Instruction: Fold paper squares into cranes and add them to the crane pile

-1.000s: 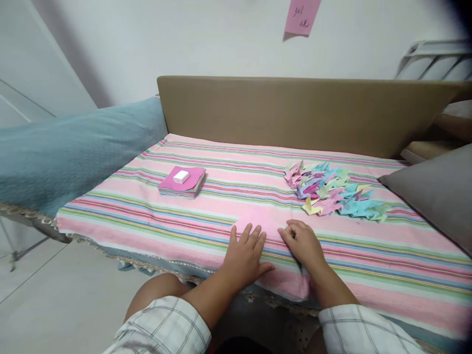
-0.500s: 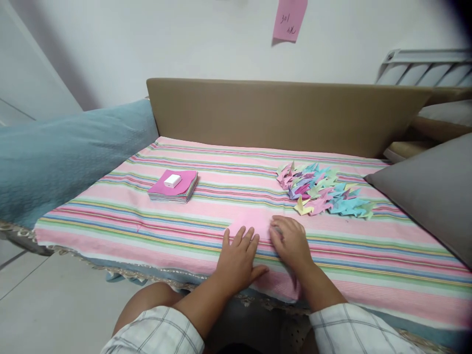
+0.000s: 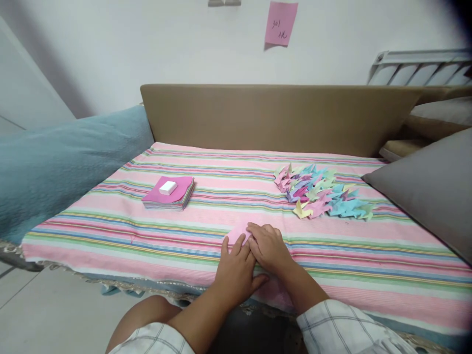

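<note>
A sheet of pink paper lies on the striped cloth, its near and right parts hidden under my hands. My left hand rests flat on its near edge with the fingers spread. Touching the left fingers, my right hand is bent over the paper's right side, fingers together and holding the paper's edge. Farther back to the right sits a cluster of folded paper cranes in pink, blue, green, purple and yellow.
A stack of coloured paper with a small white block on top lies at left. The striped cloth covers a couch seat with a brown backrest. A grey cushion leans at right, a blue-covered armrest at left.
My right hand has moved left with the paper's right edge, up against my left hand, and less of the pink paper shows. My left hand stays flat. The camera view has shifted slightly.
</note>
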The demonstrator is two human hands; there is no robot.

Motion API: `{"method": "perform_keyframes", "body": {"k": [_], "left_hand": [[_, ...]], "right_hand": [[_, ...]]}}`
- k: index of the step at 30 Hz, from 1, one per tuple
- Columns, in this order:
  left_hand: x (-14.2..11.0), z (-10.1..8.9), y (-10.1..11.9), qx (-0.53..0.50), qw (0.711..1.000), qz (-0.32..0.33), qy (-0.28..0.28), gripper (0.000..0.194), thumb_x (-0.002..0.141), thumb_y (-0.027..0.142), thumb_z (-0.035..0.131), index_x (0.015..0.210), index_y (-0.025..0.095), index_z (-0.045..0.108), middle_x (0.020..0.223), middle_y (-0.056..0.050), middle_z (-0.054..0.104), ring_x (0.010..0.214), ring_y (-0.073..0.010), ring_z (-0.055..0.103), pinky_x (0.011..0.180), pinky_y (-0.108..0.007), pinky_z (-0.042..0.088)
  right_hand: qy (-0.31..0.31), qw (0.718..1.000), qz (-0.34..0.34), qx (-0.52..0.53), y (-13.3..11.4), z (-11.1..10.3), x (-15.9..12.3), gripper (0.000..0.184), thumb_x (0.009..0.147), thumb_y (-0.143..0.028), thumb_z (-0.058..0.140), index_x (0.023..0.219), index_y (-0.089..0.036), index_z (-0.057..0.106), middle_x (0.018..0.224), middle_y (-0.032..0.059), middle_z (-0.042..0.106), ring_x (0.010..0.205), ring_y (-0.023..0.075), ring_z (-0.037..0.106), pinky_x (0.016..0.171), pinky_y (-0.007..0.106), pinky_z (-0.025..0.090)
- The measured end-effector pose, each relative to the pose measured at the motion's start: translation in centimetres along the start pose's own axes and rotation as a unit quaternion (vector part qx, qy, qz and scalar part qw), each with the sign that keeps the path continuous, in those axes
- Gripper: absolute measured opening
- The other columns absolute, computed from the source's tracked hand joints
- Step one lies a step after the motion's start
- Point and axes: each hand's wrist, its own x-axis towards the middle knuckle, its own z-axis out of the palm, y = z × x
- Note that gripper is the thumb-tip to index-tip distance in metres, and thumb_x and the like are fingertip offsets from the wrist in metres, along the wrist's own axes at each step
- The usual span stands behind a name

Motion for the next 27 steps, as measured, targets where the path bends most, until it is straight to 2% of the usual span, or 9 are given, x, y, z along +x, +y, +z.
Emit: {"method": "perform_keyframes", "body": {"k": [16,20,23,25,27], "left_hand": [[0.1,-0.3,0.1,-0.004,1.0,-0.007,-0.007,0.073,0.08,0.067,0.037,0.138,0.022,0.034,0.141,-0.01,0.043,0.131,-0.0314,0.032,0.105,-0.062,0.019],[0.2,-0.2,0.1,0.016,1.0,-0.006,-0.002,0.075,0.079,0.067,0.04,0.139,0.023,0.035,0.14,-0.009,0.044,0.13,-0.0323,0.033,0.104,-0.061,0.022],[0.2,0.1,0.0,0.022,1.0,-0.006,0.007,0.074,0.079,0.067,0.039,0.139,0.023,0.034,0.141,-0.009,0.043,0.129,-0.0323,0.034,0.103,-0.06,0.022],[0.2,0.1,0.0,0.017,1.0,-0.005,0.01,0.072,0.08,0.067,0.036,0.139,0.024,0.034,0.142,-0.008,0.041,0.13,-0.031,0.033,0.104,-0.06,0.022],[0.1,0.1,0.0,0.012,1.0,-0.003,0.011,0.07,0.081,0.067,0.035,0.138,0.025,0.035,0.143,-0.007,0.041,0.131,-0.0297,0.033,0.104,-0.06,0.021]], "right_hand": [[-0.035,0.998,0.044,-0.02,0.6,0.2,1.7,0.04,0.09,-0.033,0.036,0.126,-0.024,0.051,0.139,0.0033,0.045,0.106,0.0258,0.05,0.086,0.041,0.039],[-0.004,0.998,0.052,0.022,1.1,0.3,1.9,0.04,0.089,-0.027,0.035,0.125,-0.022,0.052,0.135,0.0055,0.05,0.108,0.0238,0.05,0.09,0.04,0.039],[0.035,0.998,0.021,0.052,1.5,0.3,1.4,0.039,0.087,-0.018,0.035,0.118,-0.019,0.058,0.128,0.0072,0.055,0.113,0.0213,0.048,0.097,0.038,0.036],[0.038,0.998,0.014,0.048,1.7,0.3,0.7,0.036,0.085,-0.016,0.038,0.111,-0.02,0.062,0.128,0.0074,0.053,0.115,0.022,0.046,0.097,0.039,0.036],[0.033,0.998,0.038,0.033,1.9,0.3,-0.2,0.033,0.084,-0.016,0.041,0.107,-0.022,0.064,0.131,0.008,0.05,0.116,0.0239,0.044,0.095,0.041,0.037]]}}
